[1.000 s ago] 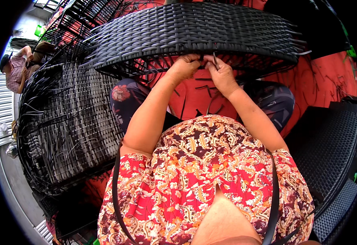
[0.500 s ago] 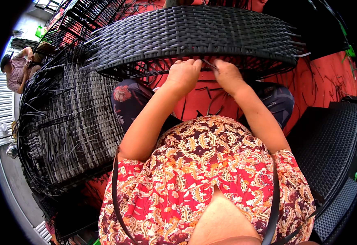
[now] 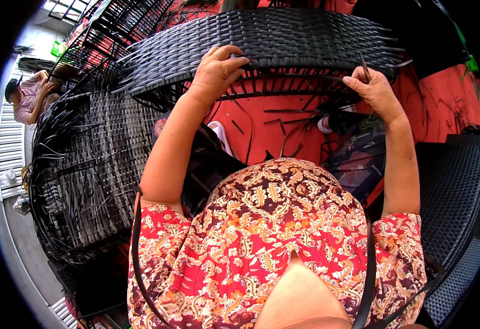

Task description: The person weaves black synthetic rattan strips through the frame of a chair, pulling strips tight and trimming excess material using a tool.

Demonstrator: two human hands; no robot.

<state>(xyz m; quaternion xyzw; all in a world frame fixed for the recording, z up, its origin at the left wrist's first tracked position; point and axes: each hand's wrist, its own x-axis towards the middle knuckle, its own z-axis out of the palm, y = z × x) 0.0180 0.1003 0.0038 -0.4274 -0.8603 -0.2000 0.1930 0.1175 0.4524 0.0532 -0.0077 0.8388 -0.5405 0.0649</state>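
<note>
A curved panel of dark grey wicker weave (image 3: 283, 41) lies across in front of me, with loose strand ends sticking out at both sides. My left hand (image 3: 213, 74) rests on its near edge, left of the middle, thumb and forefinger bent but apart, and I see nothing held between them. Near the right end of that edge my right hand (image 3: 379, 93) is closed round a small pointed tool (image 3: 365, 68) like a knife blade, its tip up. The thumb of this hand points left along the edge. Bare dark frame bars (image 3: 283, 82) show beneath the weave.
A large woven piece (image 3: 97, 170) with many loose strands stands at my left. Stacked dark woven panels (image 3: 451, 186) lie at the right. Cut strands litter the red floor (image 3: 262, 120). Another person (image 3: 31, 98) sits at the far left, and openwork frames (image 3: 103, 35) stand behind.
My hands were close together at the middle of the near edge. The left has moved left and up onto the weave, the right far to the right. My knees have spread apart.
</note>
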